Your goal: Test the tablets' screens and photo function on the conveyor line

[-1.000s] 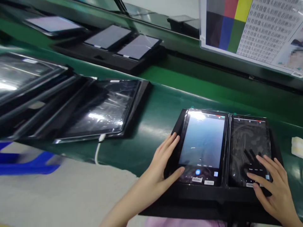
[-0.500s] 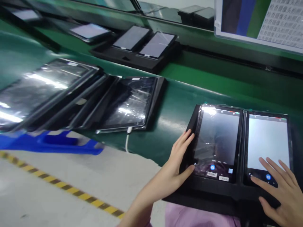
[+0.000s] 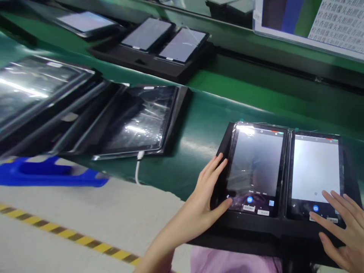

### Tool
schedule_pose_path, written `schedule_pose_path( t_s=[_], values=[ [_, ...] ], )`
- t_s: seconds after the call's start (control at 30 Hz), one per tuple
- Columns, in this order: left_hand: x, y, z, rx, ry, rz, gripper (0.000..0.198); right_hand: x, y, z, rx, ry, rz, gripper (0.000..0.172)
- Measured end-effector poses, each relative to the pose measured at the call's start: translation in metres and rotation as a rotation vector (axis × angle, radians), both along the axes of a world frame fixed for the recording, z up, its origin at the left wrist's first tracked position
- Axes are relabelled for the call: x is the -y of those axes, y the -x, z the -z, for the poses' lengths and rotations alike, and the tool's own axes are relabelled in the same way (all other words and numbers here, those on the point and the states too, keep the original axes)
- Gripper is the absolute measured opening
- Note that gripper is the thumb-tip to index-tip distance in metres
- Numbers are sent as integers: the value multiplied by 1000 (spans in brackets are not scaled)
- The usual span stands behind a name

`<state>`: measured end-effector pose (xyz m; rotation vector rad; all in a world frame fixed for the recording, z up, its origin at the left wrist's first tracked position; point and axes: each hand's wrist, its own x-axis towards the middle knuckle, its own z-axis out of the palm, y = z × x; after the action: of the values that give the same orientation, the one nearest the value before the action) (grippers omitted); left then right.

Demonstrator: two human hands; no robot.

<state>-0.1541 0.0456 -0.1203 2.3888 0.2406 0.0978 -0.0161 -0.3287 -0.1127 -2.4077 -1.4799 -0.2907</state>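
Observation:
Two tablets lie side by side in a black tray (image 3: 247, 235) at the bench's front edge. The left tablet (image 3: 257, 163) shows a dim camera screen with a blue shutter button and has two white labels at its lower end. A bright, nearly white camera screen fills the right tablet (image 3: 315, 167). My left hand (image 3: 210, 189) rests at the tray's left side, fingers apart, its thumb near the left tablet's lower corner. Over the lower right of the right tablet is my right hand (image 3: 341, 231), fingers spread, holding nothing; whether it touches the glass I cannot tell.
Left of the tray lie a tablet (image 3: 139, 117) with a white cable (image 3: 138, 170) and several overlapping tablets (image 3: 34, 87). Behind stands another black tray (image 3: 136, 66) with two lit tablets. A printed chart (image 3: 307, 26) hangs at upper right; a blue plastic piece (image 3: 57, 172) is below the bench.
My right hand has shifted right and slightly off the right tablet's screen, uncovering more of its lower end. My left hand stays by the tray. The whole view has shifted a little.

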Motion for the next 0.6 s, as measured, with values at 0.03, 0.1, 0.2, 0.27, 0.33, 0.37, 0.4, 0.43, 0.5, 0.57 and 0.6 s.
schedule_pose_path(
  t_s=[0.03,0.1,0.2,0.27,0.33,0.37,0.4,0.43,0.5,0.57,0.6],
  values=[
    [0,0,0,0,-14,2,80,5,0,-1,8,3,4,32],
    [0,-1,1,1,-51,8,81,12,0,-1,9,11,19,31],
    [1,-3,1,4,-96,14,85,18,2,-1,-9,24,36,29],
    [2,-4,1,-5,-124,17,91,18,2,0,-13,26,30,30],
    [3,-3,2,-16,-166,20,98,16,2,1,-11,30,24,28],
    [5,-3,3,-13,-194,22,101,15,1,1,-14,39,24,27],
    [7,-2,3,-11,-222,25,104,14,1,1,-20,47,25,26],
    [9,-2,4,-12,-248,27,107,14,1,1,-30,50,27,26],
    [15,-2,4,-31,-274,22,110,14,1,0,-62,24,34,30],
    [21,-3,3,-64,-266,-3,114,16,1,0,-96,-31,64,36],
    [24,-4,3,-75,-259,-24,117,18,2,0,-113,-55,87,38]
  ],
)
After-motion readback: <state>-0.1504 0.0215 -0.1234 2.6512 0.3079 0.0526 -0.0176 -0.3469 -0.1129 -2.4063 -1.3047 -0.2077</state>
